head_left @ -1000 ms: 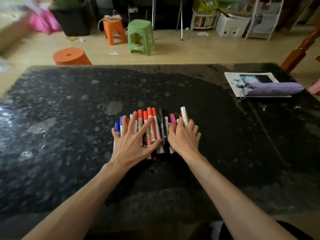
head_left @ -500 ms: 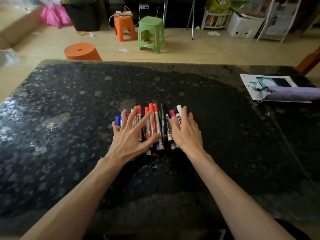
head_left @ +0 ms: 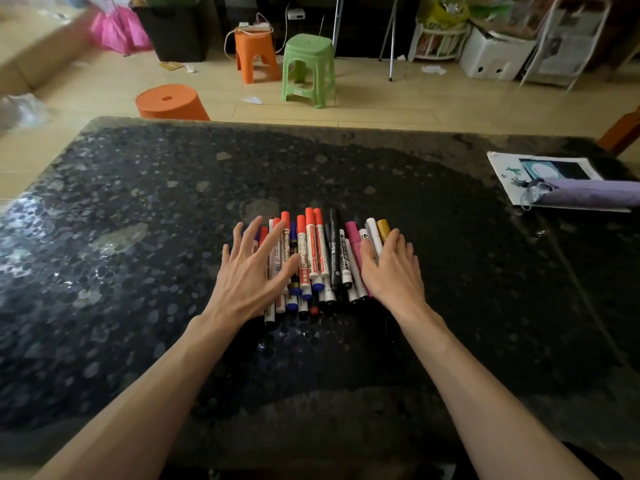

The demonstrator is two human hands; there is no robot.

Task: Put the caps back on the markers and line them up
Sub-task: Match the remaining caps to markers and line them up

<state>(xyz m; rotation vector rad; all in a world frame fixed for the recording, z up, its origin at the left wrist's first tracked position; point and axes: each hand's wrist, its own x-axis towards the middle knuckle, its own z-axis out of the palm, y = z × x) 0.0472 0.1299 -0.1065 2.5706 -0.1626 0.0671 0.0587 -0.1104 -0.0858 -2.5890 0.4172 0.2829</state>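
table (head_left: 450, 271): glossy speckled dark stone | markers (head_left: 313, 258): smooth plastic, shiny | stools (head_left: 308, 69), upper centre: matt plastic | floor (head_left: 398, 98): pale wood-look boards

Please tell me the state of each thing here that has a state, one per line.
markers: capped where visible, lying side by side on the table, near ends uneven.
left hand: open, fingers spread, resting on the left markers.
right hand: open, flat on the right markers.
purple umbrella: folded, lying on a printed sheet.

Left hand (head_left: 249, 275), right hand (head_left: 391, 271) flanking markers (head_left: 315, 258).
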